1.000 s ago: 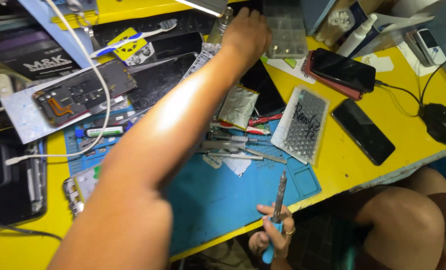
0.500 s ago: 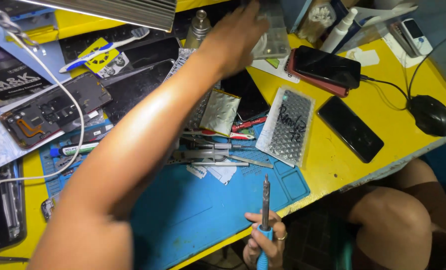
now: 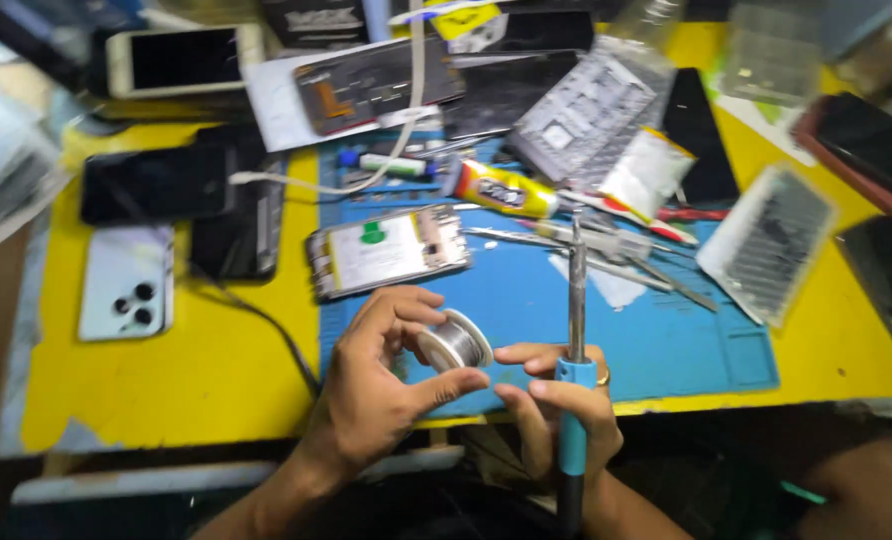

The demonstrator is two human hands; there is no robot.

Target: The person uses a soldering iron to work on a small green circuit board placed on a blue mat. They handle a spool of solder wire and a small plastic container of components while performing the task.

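Note:
My left hand (image 3: 381, 375) grips a small spool of solder wire (image 3: 454, 343) near the front edge of a blue work mat (image 3: 666, 340). My right hand (image 3: 556, 405) holds a soldering iron (image 3: 574, 380) with a blue handle, its metal tip pointing up and away from me. The fingertips of my right hand touch the spool's side. Just beyond my hands an opened phone (image 3: 386, 250) with its battery exposed lies on the mat.
A yellow glue tube (image 3: 501, 190), tweezers (image 3: 606, 262) and screwdrivers lie on the mat. Several phones, a white one (image 3: 126, 282) face down at the left, black ones (image 3: 891, 285) at the right, and a white cable (image 3: 386, 160) crowd the yellow table (image 3: 176, 385).
My left arm has pulled back from the far side of the table and now holds the solder spool near me. The view has swung left. My right hand still holds the iron.

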